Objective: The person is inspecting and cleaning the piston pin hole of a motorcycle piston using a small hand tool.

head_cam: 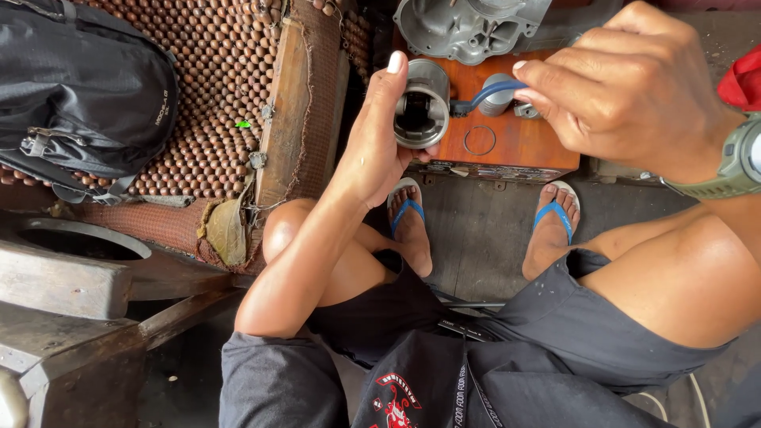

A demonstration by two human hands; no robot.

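Fingers, left hand (pixel 372 139): wrapped round a grey metal piston (pixel 420 105), its open end facing the camera.
Fingers, right hand (pixel 626 87): pinched on a blue-handled tool (pixel 483 93) whose tip meets the piston's side.
Far left of the fingers: black backpack (pixel 79 87) on a beaded seat cover (pixel 222 87).
Beyond the fingers: grey engine casing (pixel 468 28).
Beneath them: orange-brown desk (pixel 515 147), a thin wire ring (pixel 479 140) on it.
Right wrist: green watch (pixel 733 162).

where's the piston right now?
Head view, top centre: the piston is gripped in the left hand, above the orange wooden stool, with the right hand's blue-handled tool at its side.
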